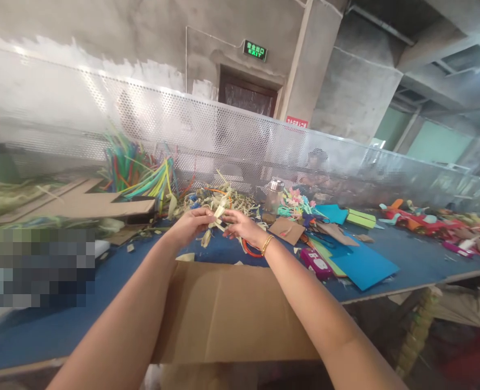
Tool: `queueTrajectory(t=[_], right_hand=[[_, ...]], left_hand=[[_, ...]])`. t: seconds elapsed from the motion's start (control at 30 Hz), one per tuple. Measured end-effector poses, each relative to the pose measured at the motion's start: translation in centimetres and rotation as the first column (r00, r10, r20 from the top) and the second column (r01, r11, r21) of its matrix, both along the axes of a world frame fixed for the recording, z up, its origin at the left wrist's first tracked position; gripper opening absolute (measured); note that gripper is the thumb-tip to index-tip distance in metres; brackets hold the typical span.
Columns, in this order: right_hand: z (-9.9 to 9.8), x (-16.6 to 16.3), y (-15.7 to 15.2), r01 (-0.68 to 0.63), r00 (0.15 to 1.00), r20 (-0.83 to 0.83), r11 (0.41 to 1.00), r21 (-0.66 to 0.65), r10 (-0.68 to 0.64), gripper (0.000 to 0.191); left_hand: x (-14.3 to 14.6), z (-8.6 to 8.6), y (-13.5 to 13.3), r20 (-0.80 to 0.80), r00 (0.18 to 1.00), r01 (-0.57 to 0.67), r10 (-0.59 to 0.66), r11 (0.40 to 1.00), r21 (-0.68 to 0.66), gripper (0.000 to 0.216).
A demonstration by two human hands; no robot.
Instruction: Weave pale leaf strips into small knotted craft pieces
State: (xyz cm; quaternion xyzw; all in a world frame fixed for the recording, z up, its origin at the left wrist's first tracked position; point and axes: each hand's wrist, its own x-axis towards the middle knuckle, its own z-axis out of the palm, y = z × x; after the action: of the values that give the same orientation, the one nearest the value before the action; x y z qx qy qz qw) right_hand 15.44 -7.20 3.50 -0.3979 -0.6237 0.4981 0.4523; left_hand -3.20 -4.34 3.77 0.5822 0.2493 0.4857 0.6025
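Above the table, my two hands meet at a pale, straw-coloured husk strip [220, 210] that is folded or knotted, with a loose end hanging down. My left hand [193, 225] pinches it between thumb and fingers from the left. From the right, the bent fingers of my right hand [242, 226] close on the same strip; their exact grip is partly blurred. Just behind the hands lies a heap of similar pale strips [242, 201]. A red-orange loop [251, 249] shows beneath my right wrist. Below my forearms, a brown cardboard sheet [240, 317] covers the table's front edge.
On the blue table [406, 265], colourful strands [128, 162] and cut cardboard [81, 203] lie left. A bottle [274, 197] stands behind the hands. Blue sheets [364, 262] and a purple item [315, 264] lie right. A perforated metal screen [162, 116] runs along the back.
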Motion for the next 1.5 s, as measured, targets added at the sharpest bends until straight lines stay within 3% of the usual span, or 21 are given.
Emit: queueTrajectory(t=[0.1, 0.17, 0.33, 0.5, 0.63, 0.73, 0.83, 1.1, 1.33, 1.5], right_hand=[[-0.7, 0.5, -0.3, -0.148, 0.989, -0.032, 0.987, -0.069, 0.146, 0.041], [-1.1, 1.8, -0.3, -0.161, 0.986, -0.045, 0.985, -0.055, 0.158, 0.029], [-1.1, 4.8, 0.1, -0.052, 0.990, -0.128, 0.998, 0.030, 0.055, 0.028], [-1.4, 3.3, 0.8, 0.136, 0.982, -0.152, 0.975, 0.176, -0.109, 0.035], [-2.2, 0.3, 0.6, 0.024, 0.993, -0.119, 0.982, 0.186, -0.002, 0.053], [-2.6, -1.0, 0.0, -0.110, 0.983, -0.135, 0.987, 0.116, 0.126, 0.050], [-2.4, -0.7, -0.6, -0.162, 0.967, -0.185, 0.984, 0.075, 0.174, 0.040], [-0.5, 3.5, -0.7, -0.075, 0.836, -0.541, 0.996, 0.054, 0.092, 0.016], [-0.4, 3.6, -0.6, 0.063, 0.856, -0.517, 0.992, 0.108, 0.002, 0.023], [-0.4, 3.8, -0.1, 0.167, 0.819, -0.569, 0.979, 0.120, -0.070, 0.022]], left_hand=[[-0.2, 0.1, 0.1, 0.015, 1.000, -0.024, 0.024, 1.000, 0.001, 0.021], [-0.4, 0.1, 0.4, 0.029, 0.998, -0.054, 0.055, 0.998, -0.019, 0.022], [-0.6, 0.1, 1.0, 0.114, 0.987, -0.111, 0.117, 0.992, -0.057, 0.024], [-0.1, 0.0, 0.4, 0.013, 1.000, -0.003, 0.003, 0.998, -0.062, 0.024], [0.3, 0.0, -0.1, -0.046, 0.999, -0.012, 0.010, 0.999, -0.048, 0.025], [0.2, 0.0, -0.1, -0.034, 0.999, 0.014, -0.016, 0.998, -0.058, 0.025], [0.0, -0.1, 0.3, -0.010, 1.000, 0.025, -0.026, 0.997, -0.079, 0.022], [-0.3, 0.2, 1.1, 0.196, 0.960, -0.159, 0.200, 0.965, -0.207, 0.014], [-0.4, 0.0, 1.2, 0.160, 0.964, -0.172, 0.212, 0.958, -0.230, 0.011], [-0.1, 0.4, 0.8, 0.137, 0.965, -0.187, 0.222, 0.955, -0.229, 0.009]])
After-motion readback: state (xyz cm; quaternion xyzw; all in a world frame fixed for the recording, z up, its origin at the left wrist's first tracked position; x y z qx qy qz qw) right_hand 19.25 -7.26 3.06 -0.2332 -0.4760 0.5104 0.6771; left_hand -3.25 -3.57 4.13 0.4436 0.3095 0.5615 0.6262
